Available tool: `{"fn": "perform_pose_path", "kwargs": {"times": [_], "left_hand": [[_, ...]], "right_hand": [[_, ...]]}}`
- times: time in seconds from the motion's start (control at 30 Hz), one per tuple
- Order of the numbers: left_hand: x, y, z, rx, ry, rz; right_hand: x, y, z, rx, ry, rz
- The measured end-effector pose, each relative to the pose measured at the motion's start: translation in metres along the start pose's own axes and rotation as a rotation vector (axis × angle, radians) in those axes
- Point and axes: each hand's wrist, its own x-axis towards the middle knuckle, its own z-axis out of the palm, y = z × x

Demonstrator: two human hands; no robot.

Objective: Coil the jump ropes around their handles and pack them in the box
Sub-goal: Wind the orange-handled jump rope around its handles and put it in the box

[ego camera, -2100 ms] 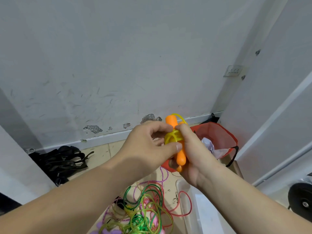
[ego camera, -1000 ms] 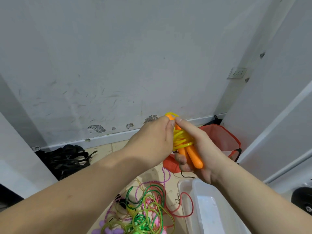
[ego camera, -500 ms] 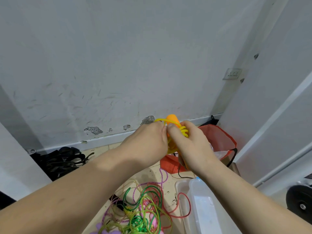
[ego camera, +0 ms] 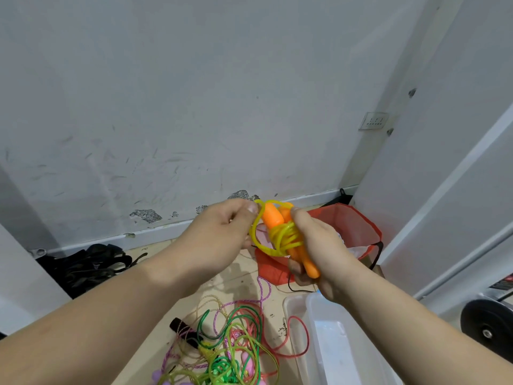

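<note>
Right hand (ego camera: 319,245) grips the two orange handles (ego camera: 273,216) side by side, its fingers curled round their lower ends, the tops sticking up past its thumb; yellow rope (ego camera: 286,236) is coiled in several turns round the middle of the handles, just beside that hand's fingertips; left hand (ego camera: 213,237), close on the left of it, pinches a loose loop of the same rope between thumb and forefinger near the handle tops, the loop sagging between the two hands. Below the right hand and its forearm stands a clear plastic box (ego camera: 313,329) on the floor (ego camera: 244,276); below the left hand lies a tangle of jump ropes (ego camera: 230,343), green, pink, red and yellowish, one red strand running beside the box's left wall. Behind the right hand sits a red bag (ego camera: 352,223), open at the top, near the wall (ego camera: 194,107); far to the left of the left hand lie black straps (ego camera: 88,262); a black wheel (ego camera: 485,326) shows well to the right.
</note>
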Motion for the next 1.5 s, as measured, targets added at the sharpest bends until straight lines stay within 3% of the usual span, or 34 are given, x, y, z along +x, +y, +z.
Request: {"fn": "perform_pose_path", "kwargs": {"times": [0.17, 0.3, 0.4, 0.5, 0.63, 0.77, 0.83, 0.9, 1.0, 1.17, 1.27, 1.5], "left_hand": [[-0.004, -0.008, 0.009, 0.338, 0.008, 0.111], [-0.005, -0.002, 0.016, 0.061, 0.010, 0.088], [-0.004, 0.002, 0.010, 0.039, -0.007, 0.090], [-0.001, 0.006, 0.002, 0.089, 0.005, 0.091], [0.001, 0.003, -0.002, 0.472, 0.084, 0.260], [-0.004, 0.006, 0.009, 0.259, 0.165, 0.186], [-0.005, 0.009, 0.012, 0.024, 0.123, 0.077], [-0.004, 0.007, 0.009, -0.049, 0.048, 0.017], [-0.005, 0.006, 0.004, 0.020, -0.017, 0.044], [-0.001, 0.004, -0.001, 0.396, 0.076, 0.321], [0.000, 0.003, -0.002, 0.520, 0.079, 0.384], [0.005, 0.000, -0.002, 0.430, 0.184, 0.398]], "right_hand": [[0.003, 0.002, 0.005, 0.081, -0.027, 0.046], [0.003, 0.003, 0.008, 0.097, -0.062, 0.024], [0.000, -0.001, 0.001, 0.124, -0.080, 0.021], [-0.005, -0.002, 0.002, -0.018, -0.051, -0.074], [-0.005, 0.001, 0.011, -0.245, 0.051, -0.332], [-0.006, 0.000, 0.017, -0.396, -0.030, -0.407], [-0.005, 0.004, 0.020, -0.336, -0.077, -0.321], [-0.002, 0.009, 0.019, -0.266, -0.088, -0.251], [0.004, 0.014, 0.017, -0.181, -0.092, -0.283], [-0.001, 0.007, 0.018, -0.097, -0.115, -0.332], [-0.009, 0.003, 0.016, -0.120, -0.146, -0.351], [-0.017, -0.004, 0.021, 0.002, -0.211, -0.360]]}}
